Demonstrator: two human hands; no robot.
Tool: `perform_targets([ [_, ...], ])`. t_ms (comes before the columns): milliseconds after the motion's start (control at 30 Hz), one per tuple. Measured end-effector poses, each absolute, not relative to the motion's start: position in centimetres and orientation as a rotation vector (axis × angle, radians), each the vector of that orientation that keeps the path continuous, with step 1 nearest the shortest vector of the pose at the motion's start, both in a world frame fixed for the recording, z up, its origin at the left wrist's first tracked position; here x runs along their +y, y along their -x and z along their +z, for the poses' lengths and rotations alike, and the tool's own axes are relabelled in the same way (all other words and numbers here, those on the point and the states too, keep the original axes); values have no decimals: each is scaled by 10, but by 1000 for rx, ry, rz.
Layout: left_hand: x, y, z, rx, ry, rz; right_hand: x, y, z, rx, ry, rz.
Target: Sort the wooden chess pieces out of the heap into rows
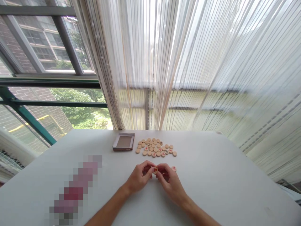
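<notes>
Fingertip Hold Is Leaving Room for a Slip

Beyond the left grip [139, 177] and right grip [171, 181], a sheer, pale striped curtain [141, 56] is hanging beside a grey-framed glass window [57, 20]; its daylight may be causing glare. Beneath the grips, a smooth white desk [230, 175] is probably offering little to stop anything rolling. Ahead of them, a cluster of round, wood-coloured discs [153, 145] is lying loose; forward-drifting knuckles could be scattering it. Ahead-left, a shallow, open, pale-rimmed rectangular box [123, 148] is sitting. Just beside the right grip, a lone red-marked disc [173, 169] is lying, where a careless finger could be nudging it. Between both grips, fingertips are pinching a tilted, red-charactered disc [155, 170]; uneven pressure could be flipping it free.
</notes>
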State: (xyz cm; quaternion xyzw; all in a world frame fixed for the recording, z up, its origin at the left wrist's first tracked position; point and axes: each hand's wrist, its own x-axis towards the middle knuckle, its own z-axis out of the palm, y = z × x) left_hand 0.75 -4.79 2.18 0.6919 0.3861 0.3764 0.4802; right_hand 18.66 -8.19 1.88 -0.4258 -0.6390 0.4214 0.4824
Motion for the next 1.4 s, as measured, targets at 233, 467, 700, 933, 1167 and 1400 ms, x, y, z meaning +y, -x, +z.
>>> perform_targets([
  [233,-49,-10,23,901,-1740,939,-81,-188,21,-1516,1063,1035],
  [467,-50,-11,22,909,-1756,942,-80,-187,21,-1473,1064,1056],
  [700,-50,-12,18,887,-1717,970,-80,-189,18,-1442,1062,1086],
  [933,-51,-11,24,912,-1756,940,-80,-189,19,-1440,1090,1088],
  [1167,-52,-13,27,870,-1749,929,-79,-189,16,-1465,1083,1083],
  [1400,-52,-12,29,880,-1760,923,-77,-190,13,-1464,1125,1036],
])
